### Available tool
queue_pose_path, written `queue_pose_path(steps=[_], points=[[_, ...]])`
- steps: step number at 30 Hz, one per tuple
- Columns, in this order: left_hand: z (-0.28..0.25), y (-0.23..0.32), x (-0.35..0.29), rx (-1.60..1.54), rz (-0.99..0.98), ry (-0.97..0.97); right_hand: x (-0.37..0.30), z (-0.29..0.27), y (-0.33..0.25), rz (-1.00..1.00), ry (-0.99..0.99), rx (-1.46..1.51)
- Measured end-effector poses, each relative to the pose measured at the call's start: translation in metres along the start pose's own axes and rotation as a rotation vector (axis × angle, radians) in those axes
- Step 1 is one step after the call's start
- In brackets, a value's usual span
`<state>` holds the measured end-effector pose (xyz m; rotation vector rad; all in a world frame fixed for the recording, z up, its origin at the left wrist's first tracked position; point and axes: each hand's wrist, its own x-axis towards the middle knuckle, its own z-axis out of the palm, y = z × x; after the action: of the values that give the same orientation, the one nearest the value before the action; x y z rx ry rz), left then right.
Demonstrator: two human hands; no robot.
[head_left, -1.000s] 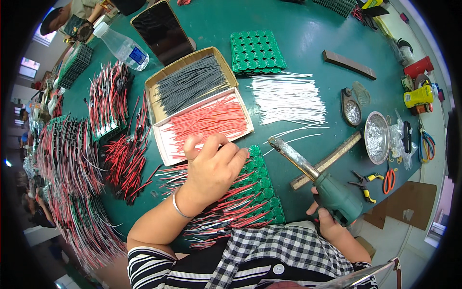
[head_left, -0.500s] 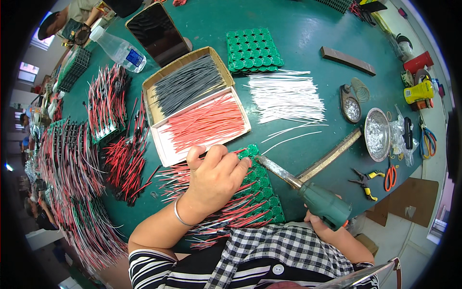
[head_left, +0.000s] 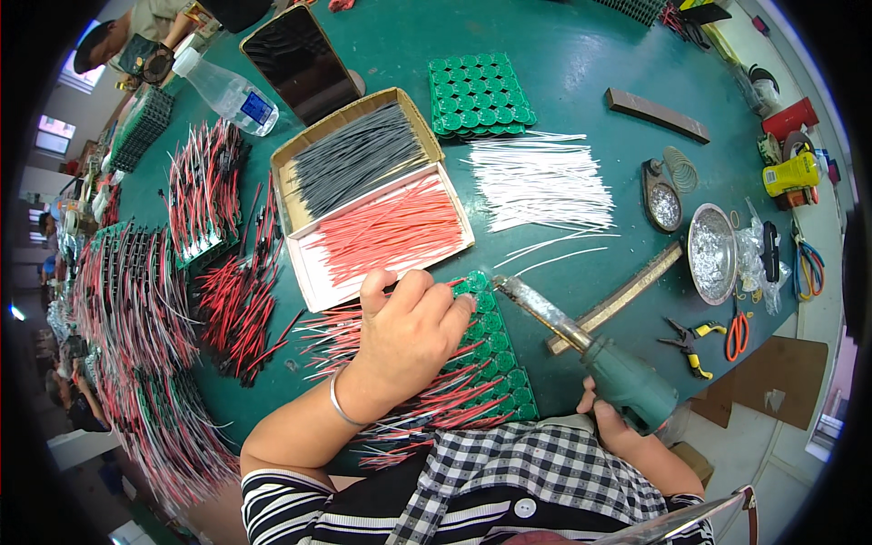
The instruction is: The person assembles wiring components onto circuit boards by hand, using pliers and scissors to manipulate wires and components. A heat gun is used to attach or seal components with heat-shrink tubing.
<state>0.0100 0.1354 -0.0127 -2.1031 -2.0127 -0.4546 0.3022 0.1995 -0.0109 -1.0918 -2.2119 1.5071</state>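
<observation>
My left hand (head_left: 409,327) is bent over the top end of a green circuit board panel (head_left: 500,350), its fingers pressed together. A red wire end shows beside the fingertips, but what they pinch is hidden. Rows of red, white and black wires (head_left: 436,400) stick out leftward from the panel, partly under my wrist. In my right hand (head_left: 613,427) is a soldering iron with a thick green body (head_left: 631,386). Its metal barrel points up and left, the tip just right of the panel's top edge and apart from my left fingers.
Beyond my left hand, a cardboard box (head_left: 304,272) holds black and red wires. White wires (head_left: 540,186) and stacked green boards (head_left: 481,91) lie farther back. At right are a wooden strip (head_left: 627,295), a metal bowl (head_left: 713,254), cutters (head_left: 688,343) and scissors (head_left: 738,336). Wired boards (head_left: 136,309) crowd the left.
The soldering iron has moved a little right and toward me, its tip drawing away from my left fingertips. My left hand has barely shifted.
</observation>
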Motion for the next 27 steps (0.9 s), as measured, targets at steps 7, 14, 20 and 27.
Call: queue_pose_path(steps=[7,14,20,27], points=[[0.0,-0.003,0.003,-0.065,0.046,-0.052,0.002,0.003,-0.011,-0.014,0.138,0.263],[-0.006,0.006,-0.005,-0.237,0.055,-0.034,-0.011,-0.011,-0.005,0.035,0.042,0.077],[-0.002,0.01,-0.011,-0.276,0.049,-0.045,-0.015,-0.005,0.005,-0.04,-0.006,-0.071],[0.001,0.01,-0.012,-0.279,0.05,-0.038,0.0,-0.001,-0.007,-0.177,0.025,-0.091]])
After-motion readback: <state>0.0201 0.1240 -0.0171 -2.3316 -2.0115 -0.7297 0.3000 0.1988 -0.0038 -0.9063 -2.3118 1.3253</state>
